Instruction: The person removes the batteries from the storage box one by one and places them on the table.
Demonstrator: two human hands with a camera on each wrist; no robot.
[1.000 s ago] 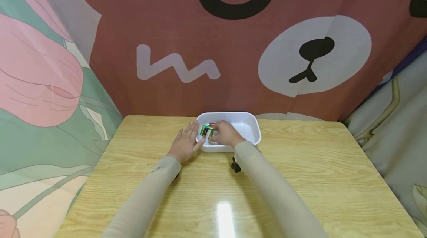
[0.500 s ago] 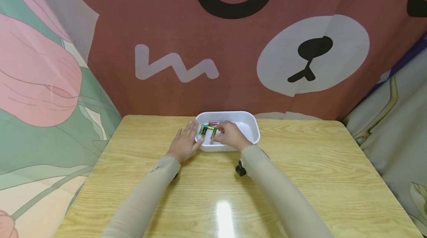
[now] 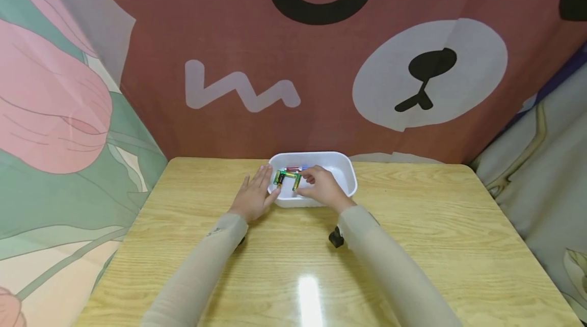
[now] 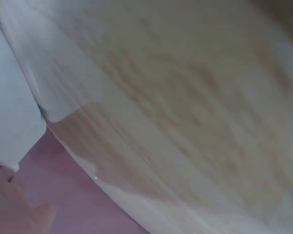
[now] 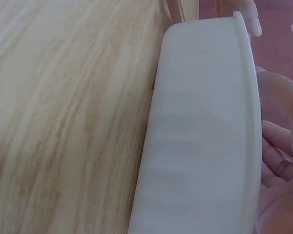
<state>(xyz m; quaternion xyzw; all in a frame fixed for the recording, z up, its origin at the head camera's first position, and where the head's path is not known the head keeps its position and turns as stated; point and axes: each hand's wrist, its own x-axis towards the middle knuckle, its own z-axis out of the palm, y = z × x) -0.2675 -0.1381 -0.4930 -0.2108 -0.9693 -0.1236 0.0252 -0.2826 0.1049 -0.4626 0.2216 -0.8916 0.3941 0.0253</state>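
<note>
A white plastic tray (image 3: 339, 169) stands at the table's back edge with several small batteries in its left part. My left hand (image 3: 252, 197) rests along the tray's left end, fingers straight and thumb over the near rim. Inside the tray, my right hand (image 3: 321, 187) pinches a green-and-yellow battery (image 3: 297, 182) by its side. Left of it lie another green battery (image 3: 288, 174), a dark one (image 3: 281, 180) and more green. A red battery (image 3: 292, 169) lies behind, near a blue one (image 3: 304, 167). The tray's wall (image 5: 200, 126) hides the batteries in the right wrist view.
The wooden table (image 3: 284, 255) extends to both sides and in front of the tray. Right behind its back edge hangs a reddish printed cloth (image 3: 238, 133). A flowered cloth (image 3: 55, 113) hangs on the left, a pale curtain (image 3: 555, 174) on the right.
My right hand has shifted a little to the right inside the tray, and the green-and-yellow battery has moved with it, away from the others. The left hand has stayed in place.
</note>
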